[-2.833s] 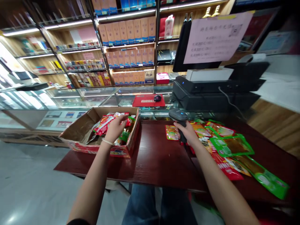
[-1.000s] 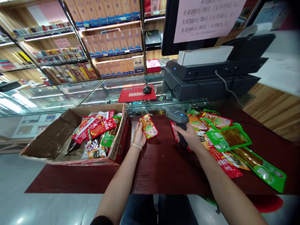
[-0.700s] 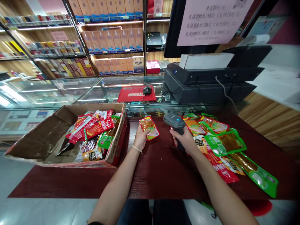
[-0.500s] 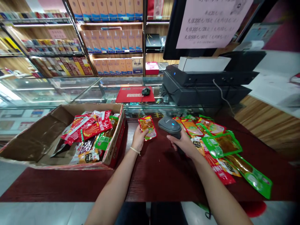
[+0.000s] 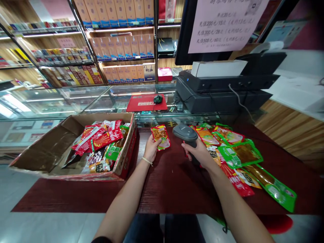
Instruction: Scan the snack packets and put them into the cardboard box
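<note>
My left hand point(image 5: 151, 150) pinches a small red-edged snack packet point(image 5: 161, 135) by its lower left side, thumb on top, above the dark red tabletop. To its right, my right hand point(image 5: 196, 153) is wrapped round the handle of a grey barcode scanner point(image 5: 185, 131). The scanner's head points left toward the packet, with a gap between them. Beside my right hand lies a loose pile of snack packets, among them a green packet point(image 5: 241, 154), a red packet point(image 5: 234, 180) and a long green packet point(image 5: 274, 189). My right forearm partly hides this pile.
At left stands an open cardboard box point(image 5: 37, 172) with several red, green and white snack packets inside. Behind are a glass counter point(image 5: 101, 98), a red mouse pad point(image 5: 134, 103) with a mouse point(image 5: 158, 99), and a black cash register point(image 5: 220, 98) below a monitor point(image 5: 182, 44).
The view has shifted slightly. Both hands keep their holds, with the packet and the scanner in nearly the same places. The blue light on top of the scanner no longer shows.
</note>
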Demonstrator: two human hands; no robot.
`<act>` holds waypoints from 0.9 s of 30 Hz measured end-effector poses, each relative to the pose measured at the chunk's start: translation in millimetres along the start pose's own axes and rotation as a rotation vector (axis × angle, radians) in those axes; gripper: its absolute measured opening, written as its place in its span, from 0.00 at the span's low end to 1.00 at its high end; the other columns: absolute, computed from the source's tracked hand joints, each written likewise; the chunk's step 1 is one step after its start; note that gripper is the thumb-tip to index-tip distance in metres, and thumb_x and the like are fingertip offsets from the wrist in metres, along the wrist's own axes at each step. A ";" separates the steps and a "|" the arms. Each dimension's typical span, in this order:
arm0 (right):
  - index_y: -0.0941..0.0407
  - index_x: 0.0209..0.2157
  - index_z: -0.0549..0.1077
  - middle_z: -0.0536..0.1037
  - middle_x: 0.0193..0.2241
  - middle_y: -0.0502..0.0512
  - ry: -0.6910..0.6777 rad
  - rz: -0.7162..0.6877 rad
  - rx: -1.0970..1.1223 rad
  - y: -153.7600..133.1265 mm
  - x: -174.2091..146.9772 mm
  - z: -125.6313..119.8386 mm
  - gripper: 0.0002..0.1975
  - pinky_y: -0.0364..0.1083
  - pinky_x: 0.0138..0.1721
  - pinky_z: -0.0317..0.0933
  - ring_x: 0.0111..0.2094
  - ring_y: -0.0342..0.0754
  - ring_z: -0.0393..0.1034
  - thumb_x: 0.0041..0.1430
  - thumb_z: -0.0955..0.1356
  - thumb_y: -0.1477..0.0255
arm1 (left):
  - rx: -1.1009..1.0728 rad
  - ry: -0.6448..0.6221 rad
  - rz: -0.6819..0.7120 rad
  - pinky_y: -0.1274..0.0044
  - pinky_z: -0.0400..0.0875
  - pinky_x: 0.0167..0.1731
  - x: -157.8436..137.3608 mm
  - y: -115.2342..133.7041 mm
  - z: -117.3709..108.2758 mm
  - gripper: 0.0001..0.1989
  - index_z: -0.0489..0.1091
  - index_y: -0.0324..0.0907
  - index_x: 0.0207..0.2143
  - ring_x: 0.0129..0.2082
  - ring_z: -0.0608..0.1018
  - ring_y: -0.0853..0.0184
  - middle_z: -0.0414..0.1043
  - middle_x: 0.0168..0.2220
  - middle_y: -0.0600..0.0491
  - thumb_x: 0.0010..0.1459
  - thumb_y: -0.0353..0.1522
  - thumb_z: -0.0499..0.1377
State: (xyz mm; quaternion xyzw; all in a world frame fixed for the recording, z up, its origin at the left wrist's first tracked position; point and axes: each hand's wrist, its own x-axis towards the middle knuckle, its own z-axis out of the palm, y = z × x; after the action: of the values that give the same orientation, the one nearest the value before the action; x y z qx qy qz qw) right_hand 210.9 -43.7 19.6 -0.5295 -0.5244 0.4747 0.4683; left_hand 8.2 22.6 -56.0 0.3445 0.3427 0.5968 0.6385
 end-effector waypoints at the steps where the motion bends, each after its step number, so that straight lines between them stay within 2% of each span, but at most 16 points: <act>1: 0.53 0.34 0.64 0.67 0.16 0.41 0.018 -0.011 0.030 0.5 0.8 -0.2 0.20 0.41 0.14 0.54 0.12 0.40 0.58 0.51 0.74 0.57 | 0.006 -0.003 0.000 0.65 0.69 0.53 -0.2 -0.3 0.4 0.29 0.70 0.41 0.47 0.46 0.79 0.59 0.77 0.47 0.47 0.42 0.36 0.72; 4: 0.52 0.32 0.62 0.67 0.16 0.40 0.062 -0.046 0.128 0.9 2.8 -0.2 0.22 0.41 0.14 0.55 0.12 0.40 0.59 0.49 0.74 0.56 | 0.037 0.018 0.054 0.65 0.70 0.52 -1.3 3.1 8.0 0.28 0.70 0.41 0.47 0.45 0.79 0.59 0.78 0.47 0.47 0.43 0.37 0.71; 7: 0.53 0.31 0.63 0.67 0.17 0.41 0.079 -0.071 0.197 -1.9 3.1 0.4 0.21 0.41 0.13 0.55 0.11 0.39 0.58 0.49 0.75 0.56 | 0.102 0.036 0.169 0.66 0.69 0.53 -6.7 19.5 27.6 0.22 0.71 0.41 0.46 0.46 0.79 0.60 0.78 0.47 0.48 0.49 0.38 0.68; 11: 0.53 0.30 0.64 0.67 0.17 0.42 0.073 -0.077 0.240 -7.2 2.3 4.0 0.21 0.41 0.13 0.56 0.12 0.40 0.59 0.49 0.75 0.56 | 0.310 -0.021 0.338 0.67 0.69 0.53 -25.1 67.5 57.2 0.16 0.73 0.43 0.46 0.47 0.77 0.58 0.77 0.47 0.49 0.55 0.37 0.63; 14: 0.54 0.29 0.65 0.67 0.18 0.43 0.050 -0.098 0.264 -10.7 1.9 10.3 0.20 0.41 0.13 0.57 0.13 0.39 0.60 0.50 0.75 0.56 | 0.524 -0.031 0.486 0.67 0.69 0.53 -41.8 116.1 60.8 0.14 0.74 0.43 0.46 0.47 0.77 0.57 0.78 0.46 0.49 0.58 0.36 0.60; 17: 0.54 0.28 0.65 0.67 0.18 0.44 0.013 -0.126 0.262 -15.5 0.6 18.0 0.20 0.41 0.13 0.56 0.13 0.39 0.59 0.50 0.75 0.55 | 0.760 0.029 0.633 0.67 0.68 0.54 -55.5 165.1 36.2 0.14 0.75 0.44 0.48 0.49 0.77 0.57 0.78 0.48 0.50 0.60 0.35 0.58; 21: 0.54 0.27 0.65 0.66 0.18 0.44 -0.002 -0.139 0.224 -23.7 -1.0 26.4 0.20 0.41 0.13 0.55 0.13 0.39 0.60 0.50 0.75 0.55 | 1.137 0.220 0.718 0.68 0.69 0.53 -65.3 215.0 -30.3 0.18 0.72 0.48 0.54 0.49 0.78 0.59 0.77 0.49 0.51 0.63 0.33 0.53; 24: 0.54 0.28 0.66 0.67 0.18 0.44 -0.003 -0.158 0.222 -27.4 0.6 31.5 0.20 0.41 0.13 0.56 0.13 0.39 0.59 0.50 0.75 0.56 | 1.323 0.405 0.708 0.67 0.67 0.56 -64.1 233.4 -78.9 0.21 0.69 0.47 0.58 0.54 0.75 0.58 0.73 0.55 0.49 0.63 0.32 0.53; 27: 0.54 0.29 0.67 0.67 0.18 0.44 -0.006 -0.180 0.236 -26.8 3.6 35.8 0.19 0.41 0.13 0.57 0.13 0.39 0.59 0.50 0.75 0.56 | 1.346 0.442 0.589 0.67 0.67 0.56 -58.6 235.3 -105.6 0.22 0.68 0.44 0.57 0.54 0.76 0.58 0.74 0.54 0.46 0.60 0.34 0.56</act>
State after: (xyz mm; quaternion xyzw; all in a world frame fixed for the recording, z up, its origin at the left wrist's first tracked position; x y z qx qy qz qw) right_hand 172.3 -39.9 42.3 -0.4203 -0.5116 0.4906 0.5664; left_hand -208.2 -20.8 89.6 0.6088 0.6461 0.4597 0.0225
